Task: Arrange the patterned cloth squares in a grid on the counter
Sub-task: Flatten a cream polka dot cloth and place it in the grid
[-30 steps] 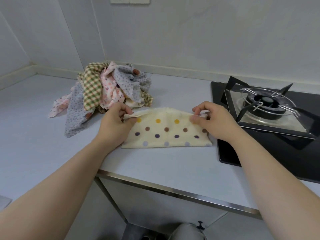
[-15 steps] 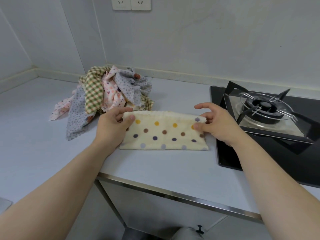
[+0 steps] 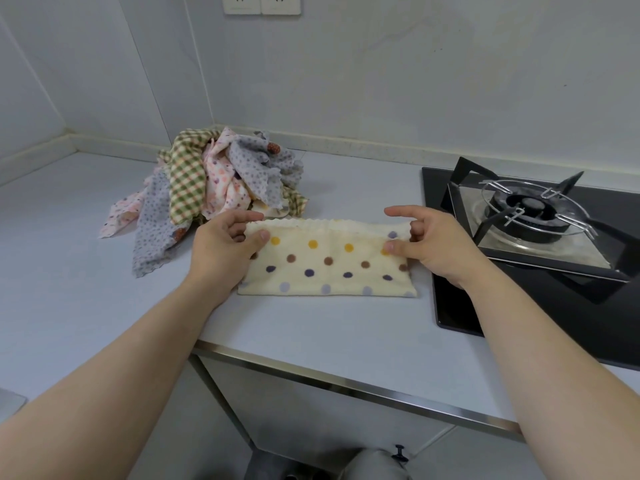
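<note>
- The fingers (image 3: 242, 216) and thumb of the left hand (image 3: 221, 247) pinch the top left corner of the dotted cloth (image 3: 329, 261).
- The right hand (image 3: 436, 244) grasps the top right corner. Its thumb presses on top and its middle fingers (image 3: 415, 231) curl behind the edge. The index finger is held straight, off the fabric.
- The dotted cloth is cream, with rows of yellow, brown, purple and lilac dots. It lies as a wide strip on the surface (image 3: 311, 323), stretched between the two hands, scalloped edge farthest from the viewer.
- A pile (image 3: 214, 188) of crumpled cloths sits just behind the left hand: green check, pink floral and grey spotted. Whether it touches the dotted cloth cannot be told.
- A black glass stove (image 3: 595, 323) lies just beside the cloth's right end, with a burner (image 3: 530, 206) under a metal pan support.
- The surface is pale grey with a metal strip along its front edge.
- Two bare forearms (image 3: 104, 393) reach in from the bottom.
- Two sockets (image 3: 261, 3) sit high on the wall (image 3: 415, 81).
</note>
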`<state>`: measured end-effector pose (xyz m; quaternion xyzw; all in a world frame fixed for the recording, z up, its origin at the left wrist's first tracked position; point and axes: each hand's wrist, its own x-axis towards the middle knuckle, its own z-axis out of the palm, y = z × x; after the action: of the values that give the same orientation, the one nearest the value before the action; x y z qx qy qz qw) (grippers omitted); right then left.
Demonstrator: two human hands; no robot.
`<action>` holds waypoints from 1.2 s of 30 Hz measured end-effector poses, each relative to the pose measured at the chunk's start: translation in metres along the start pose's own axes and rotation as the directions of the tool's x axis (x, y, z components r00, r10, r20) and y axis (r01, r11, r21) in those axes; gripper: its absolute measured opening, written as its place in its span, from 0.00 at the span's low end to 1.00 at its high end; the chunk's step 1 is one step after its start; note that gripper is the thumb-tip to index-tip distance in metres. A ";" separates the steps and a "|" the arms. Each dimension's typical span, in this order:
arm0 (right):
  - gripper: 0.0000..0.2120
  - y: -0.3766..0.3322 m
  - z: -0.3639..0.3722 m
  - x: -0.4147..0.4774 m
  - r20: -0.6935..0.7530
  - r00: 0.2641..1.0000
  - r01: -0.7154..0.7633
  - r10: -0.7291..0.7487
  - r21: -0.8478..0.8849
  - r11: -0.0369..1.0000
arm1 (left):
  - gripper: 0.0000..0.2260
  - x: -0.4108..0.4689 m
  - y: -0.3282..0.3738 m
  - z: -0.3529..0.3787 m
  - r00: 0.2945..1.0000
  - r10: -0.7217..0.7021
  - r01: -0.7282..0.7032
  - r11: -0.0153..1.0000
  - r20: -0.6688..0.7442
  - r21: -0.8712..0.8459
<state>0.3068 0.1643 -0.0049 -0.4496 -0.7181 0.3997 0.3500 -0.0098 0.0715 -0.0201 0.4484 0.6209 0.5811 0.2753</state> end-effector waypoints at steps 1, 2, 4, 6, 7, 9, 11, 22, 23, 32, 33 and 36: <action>0.27 0.001 -0.001 0.001 -0.010 1.000 -0.001 0.001 -0.011 1.000 | 0.08 0.000 0.000 0.000 1.000 0.000 0.000 1.000 -0.009 0.009; 0.27 0.002 0.000 0.001 -0.016 1.000 0.001 -0.001 -0.021 1.000 | 0.08 0.001 -0.001 0.000 1.000 0.001 -0.001 1.000 -0.018 0.019; 0.25 0.003 0.000 0.002 -0.009 1.000 0.011 -0.011 -0.035 0.999 | 0.08 0.001 -0.001 -0.001 1.000 0.006 -0.005 0.999 -0.030 0.036; 0.23 0.005 0.001 0.003 -0.003 1.000 0.019 -0.019 -0.036 0.999 | 0.08 0.001 -0.002 -0.001 0.999 0.006 -0.005 0.999 -0.036 0.043; 0.22 0.004 0.001 0.003 0.000 1.000 0.025 -0.025 -0.032 0.999 | 0.08 0.001 -0.002 -0.001 0.999 0.008 -0.006 0.999 -0.038 0.047; 0.21 0.001 0.002 0.001 0.000 1.000 0.024 -0.024 -0.044 0.999 | 0.07 0.001 -0.002 -0.001 0.999 0.009 -0.006 0.999 -0.043 0.054; 0.20 -0.004 0.002 -0.001 -0.002 1.000 0.029 -0.029 -0.068 0.997 | 0.07 0.001 -0.002 -0.001 0.999 0.004 -0.001 0.999 -0.048 0.053; 0.15 -0.002 0.004 -0.001 -0.060 0.995 0.064 -0.077 -0.184 0.981 | 0.06 0.001 -0.001 0.001 0.998 0.012 -0.008 0.997 -0.054 0.075; 0.16 -0.002 0.005 -0.001 -0.068 0.994 0.066 -0.081 -0.192 0.979 | 0.06 0.000 0.000 0.001 0.998 0.014 -0.010 0.997 -0.053 0.078; 0.27 -0.002 0.006 0.001 -0.118 0.992 0.038 -0.051 -0.115 0.993 | 0.06 -0.002 0.003 0.002 0.996 0.024 -0.017 0.997 -0.082 0.077; 0.28 -0.002 0.006 0.001 -0.113 0.992 0.036 -0.047 -0.101 0.994 | 0.05 -0.002 0.003 0.002 0.996 0.024 -0.018 0.997 -0.084 0.076; 0.25 -0.004 0.005 0.000 -0.091 0.994 0.047 -0.057 -0.114 0.992 | 0.03 -0.002 0.002 0.003 0.995 0.033 -0.026 0.996 -0.093 0.080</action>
<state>0.3012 0.1619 -0.0037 -0.4681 -0.7335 0.3278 0.3680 -0.0059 0.0710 -0.0190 0.4399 0.6489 0.5808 0.2191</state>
